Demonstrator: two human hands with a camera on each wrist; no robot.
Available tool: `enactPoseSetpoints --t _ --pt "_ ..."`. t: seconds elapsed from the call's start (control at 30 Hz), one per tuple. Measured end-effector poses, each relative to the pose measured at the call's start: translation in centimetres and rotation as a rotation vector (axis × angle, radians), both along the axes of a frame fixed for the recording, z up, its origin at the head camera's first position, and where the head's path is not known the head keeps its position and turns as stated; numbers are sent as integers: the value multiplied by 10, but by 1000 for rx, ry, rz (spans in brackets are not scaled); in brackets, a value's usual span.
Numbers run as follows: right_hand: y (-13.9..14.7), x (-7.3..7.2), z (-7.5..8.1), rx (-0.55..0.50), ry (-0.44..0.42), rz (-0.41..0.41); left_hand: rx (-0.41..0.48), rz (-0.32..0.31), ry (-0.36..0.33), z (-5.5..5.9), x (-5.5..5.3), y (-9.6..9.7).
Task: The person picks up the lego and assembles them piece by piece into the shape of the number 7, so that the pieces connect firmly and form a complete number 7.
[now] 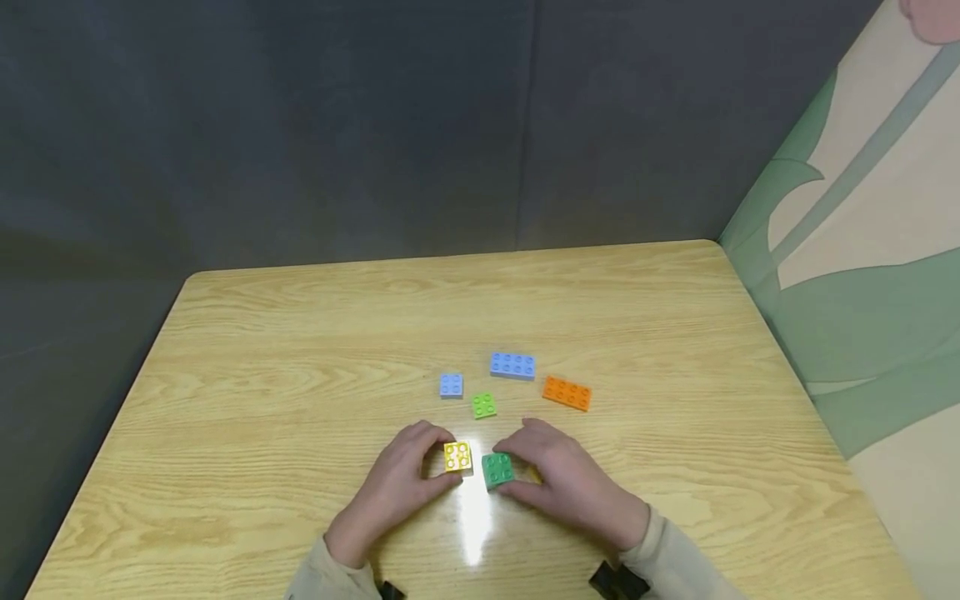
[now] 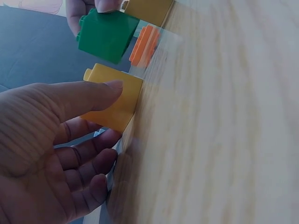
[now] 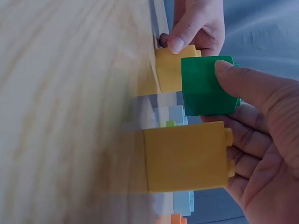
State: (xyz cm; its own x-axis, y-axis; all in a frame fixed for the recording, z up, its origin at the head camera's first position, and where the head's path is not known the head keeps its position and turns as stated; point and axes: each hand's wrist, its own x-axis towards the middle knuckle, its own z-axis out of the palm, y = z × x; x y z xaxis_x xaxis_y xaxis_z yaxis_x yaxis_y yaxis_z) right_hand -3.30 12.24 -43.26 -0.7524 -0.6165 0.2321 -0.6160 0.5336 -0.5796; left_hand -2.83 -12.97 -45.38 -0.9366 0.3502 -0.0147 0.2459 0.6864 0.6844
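Observation:
My left hand (image 1: pixel 397 475) pinches a square yellow brick (image 1: pixel 457 457) between thumb and fingers, its studs up and its base right at the tabletop. Just to the right, my right hand (image 1: pixel 566 479) holds a dark green square brick (image 1: pixel 498 470) by its sides, thumb on the near face. In the right wrist view the green brick (image 3: pixel 205 86) is lifted above the wood, a small gap from the left hand's brick. A second yellow brick (image 3: pixel 187 158) stands on the table under the right hand's fingers, mostly hidden in the head view.
Beyond the hands lie a small lime green brick (image 1: pixel 484 406), a small blue brick (image 1: pixel 451 386), a long blue brick (image 1: pixel 513 366) and a long orange brick (image 1: pixel 567 393). The wooden table (image 1: pixel 300 325) ends at a dark curtain (image 1: pixel 360 125) behind and a patterned wall at right.

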Motion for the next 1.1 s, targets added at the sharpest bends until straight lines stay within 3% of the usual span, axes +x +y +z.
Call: enactPoseSetpoints --t 0.2,0.57,1.1 --pt "1 -1 2 -5 -39 -13 -3 -4 13 -1 0 1" --pt "-4 -6 6 -64 36 -4 -7 -3 23 -1 -1 1" --pt "-24 -13 20 -37 9 -5 8 2 37 -3 0 1"
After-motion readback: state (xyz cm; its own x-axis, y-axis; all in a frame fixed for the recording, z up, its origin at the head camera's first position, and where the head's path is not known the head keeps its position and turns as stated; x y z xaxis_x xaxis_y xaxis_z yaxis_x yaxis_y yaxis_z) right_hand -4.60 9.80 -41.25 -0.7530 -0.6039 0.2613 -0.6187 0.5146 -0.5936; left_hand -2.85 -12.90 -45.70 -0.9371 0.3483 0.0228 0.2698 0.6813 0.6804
